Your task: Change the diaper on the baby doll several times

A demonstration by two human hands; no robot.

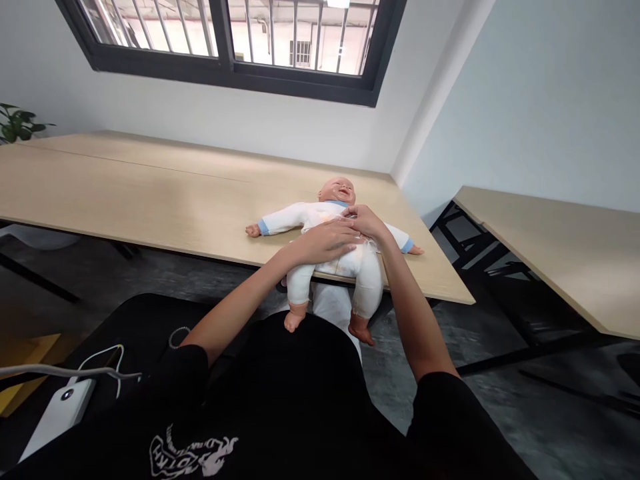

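Note:
A baby doll [343,265] in a white suit with blue cuffs and collar lies on its back at the table's front edge. Its head points away from me, its arms are spread, and its legs hang over the edge toward my lap. My left hand [327,241] lies flat across the doll's belly, fingers stretched out together. On the doll's chest rests my right hand [366,221], its fingers loosely bent and partly touching my left fingertips. Both hands cover most of the doll's torso, so the front of the suit there is hidden.
The long wooden table [150,193] runs left beneath a barred window [230,73]. A second table [560,247] stands at the right across a gap. A white power bank [60,413] with cables lies at the lower left. A plant [20,123] shows at far left.

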